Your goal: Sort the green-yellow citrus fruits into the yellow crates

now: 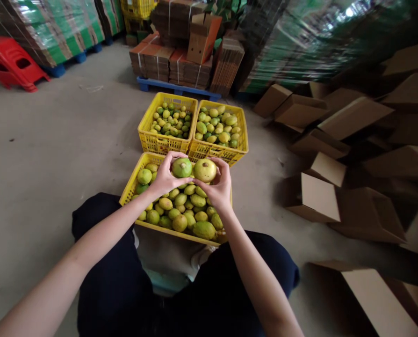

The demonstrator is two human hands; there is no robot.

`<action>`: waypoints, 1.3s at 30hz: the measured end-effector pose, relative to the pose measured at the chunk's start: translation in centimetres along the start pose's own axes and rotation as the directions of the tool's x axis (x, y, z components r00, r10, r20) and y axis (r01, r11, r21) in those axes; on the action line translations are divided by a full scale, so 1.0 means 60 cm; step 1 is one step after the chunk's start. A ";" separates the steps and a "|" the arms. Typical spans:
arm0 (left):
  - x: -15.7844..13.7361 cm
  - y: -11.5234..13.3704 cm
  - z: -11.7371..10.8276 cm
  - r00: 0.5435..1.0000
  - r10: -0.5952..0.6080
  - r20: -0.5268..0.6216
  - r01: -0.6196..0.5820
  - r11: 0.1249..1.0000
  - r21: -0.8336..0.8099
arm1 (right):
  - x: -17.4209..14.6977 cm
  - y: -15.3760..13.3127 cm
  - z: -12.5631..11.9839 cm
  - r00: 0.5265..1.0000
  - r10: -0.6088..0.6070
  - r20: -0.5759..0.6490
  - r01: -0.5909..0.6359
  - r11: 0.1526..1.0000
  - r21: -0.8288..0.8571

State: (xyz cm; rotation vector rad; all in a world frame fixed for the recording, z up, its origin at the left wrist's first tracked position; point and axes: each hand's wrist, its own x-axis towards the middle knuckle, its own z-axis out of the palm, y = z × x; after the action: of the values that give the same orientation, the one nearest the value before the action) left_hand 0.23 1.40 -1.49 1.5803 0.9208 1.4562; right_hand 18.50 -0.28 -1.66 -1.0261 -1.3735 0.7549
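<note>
My left hand (167, 175) grips a green lemon (182, 167) between thumb and fingers, its stem end turned up toward me. Beside it, my right hand (220, 182) is closed round a yellower lemon (205, 170) with a brown stem end and a few dark specks. Both fruits are held side by side above the near yellow crate (129, 186), and my thumb tips almost meet below them. Many green and yellow lemons (179, 223) fill that crate, which stands between my knees. My hands and forearms hide part of its contents.
Two more yellow crates of lemons, a left one (149, 137) and a right one (242, 140), stand just beyond. Open cardboard boxes (319, 199) are heaped along the right. Flattened cartons (191, 72) lie on a blue pallet (177, 88). A red stool (14, 63) is at far left.
</note>
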 end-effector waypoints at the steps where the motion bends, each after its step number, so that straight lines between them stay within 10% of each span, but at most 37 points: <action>1: -0.001 0.001 0.000 1.000 0.005 0.018 -0.005 1.000 0.002 | -0.001 0.000 0.000 1.000 -0.006 0.014 0.006 1.000 -0.010; 15: 0.001 0.049 0.001 0.925 -0.380 -0.013 0.359 0.884 -0.298 | -0.004 -0.021 0.003 0.980 0.201 -0.005 -0.197 0.967 0.164; 25: -0.006 0.031 0.005 0.920 -0.388 -0.051 0.339 0.856 -0.391 | 0.004 -0.018 0.003 0.975 0.222 0.003 -0.217 0.953 0.212; 39: 0.002 0.039 -0.012 0.736 -0.648 0.193 0.513 0.349 -0.784 | 0.013 -0.037 -0.009 0.856 0.492 0.159 -0.513 0.775 0.368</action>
State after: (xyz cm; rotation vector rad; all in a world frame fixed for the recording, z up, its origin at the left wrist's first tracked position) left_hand -0.46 0.58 0.71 0.3511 0.6303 1.1672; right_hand 18.80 -0.56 0.74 -1.0536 -0.9215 1.4123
